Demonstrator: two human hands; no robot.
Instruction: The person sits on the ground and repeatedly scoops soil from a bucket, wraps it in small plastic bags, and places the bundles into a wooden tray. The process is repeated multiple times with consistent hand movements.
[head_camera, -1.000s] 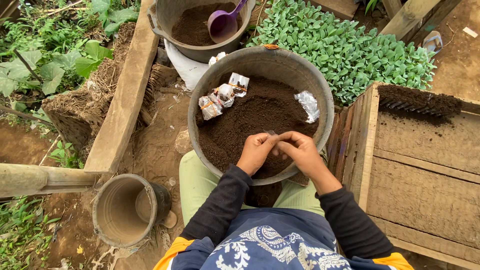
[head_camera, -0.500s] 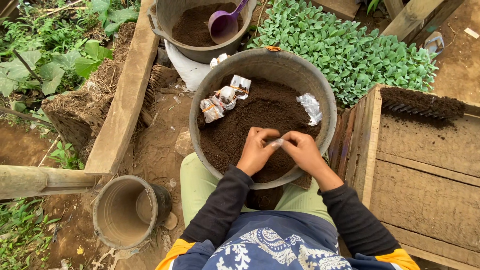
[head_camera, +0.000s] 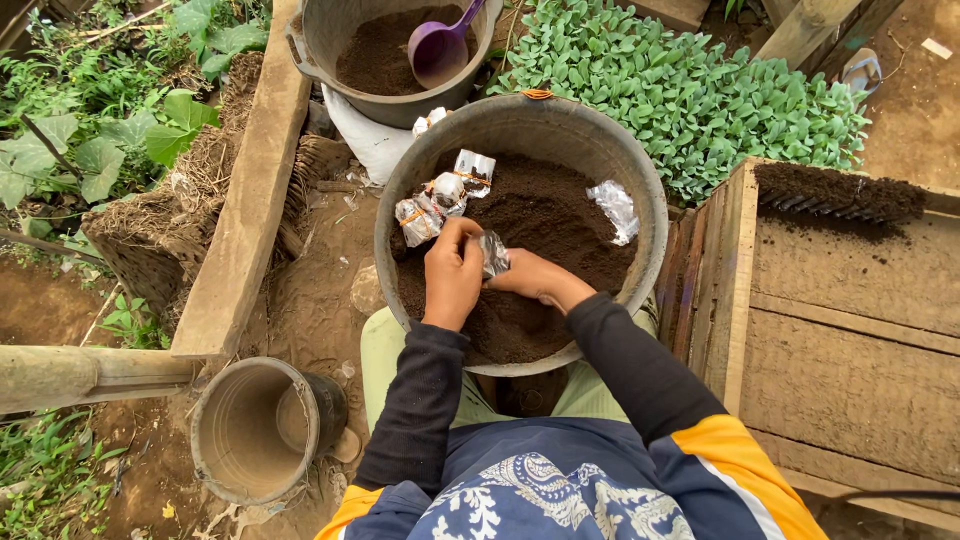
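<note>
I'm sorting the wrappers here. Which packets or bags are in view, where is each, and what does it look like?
Small clear bag: between the left hand and right hand, crinkled, shiny.
Bundled packets: on the soil at the tub's far left, silvery-white, tied with orange bands.
Loose clear bag: on the soil at the right, crumpled.
White sack: between the two tubs, mostly hidden.

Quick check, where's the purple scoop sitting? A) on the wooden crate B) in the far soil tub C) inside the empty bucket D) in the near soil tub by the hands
B: the purple scoop lies on the soil in the far tub, beyond the near tub where both hands work.
</note>
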